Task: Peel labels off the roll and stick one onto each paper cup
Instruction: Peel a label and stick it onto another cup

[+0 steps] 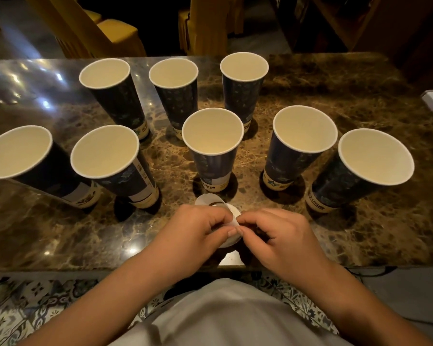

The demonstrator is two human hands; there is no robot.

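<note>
Both hands work a label roll at the near edge of the surface.

The left hand (198,228) curls its fingers around the roll (231,236), thumb and forefinger pinching a white strip; the right hand (278,233) meets it fingertip to fingertip, its grip pinching the same strip's edge. Eight dark blue cups (213,146) stand upright on the marble surface (360,96), three toward the far edge, five nearer. Tan bands at their bases carry print too small to read.
</note>
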